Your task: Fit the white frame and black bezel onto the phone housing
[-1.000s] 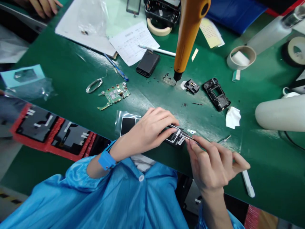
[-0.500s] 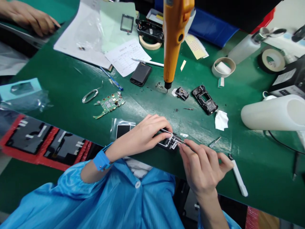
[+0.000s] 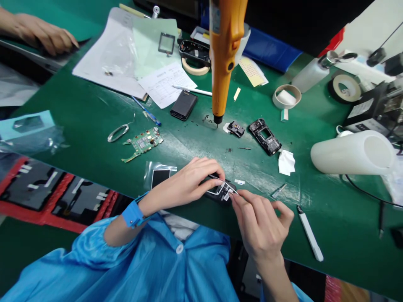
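A: Where is the handset (image 3: 217,191), and how is each grip set?
B: At 6 o'clock, on the bench (image 3: 78,113) edge. The left hand (image 3: 189,180) grip pinches the handset. The right hand (image 3: 258,222) grip pinches a thin metal tool (image 3: 232,191) laid on it.
A: Surroundings?
B: An orange screwdriver (image 3: 223,54) hangs at 12 o'clock, a circuit board (image 3: 143,142) lies at 10, and a white roll (image 3: 352,153) lies at 3. The bench surface is green.

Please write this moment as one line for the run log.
left hand: holds small phone on green table | right hand: pinches thin tool at phone's frame | orange screwdriver: upright behind, untouched
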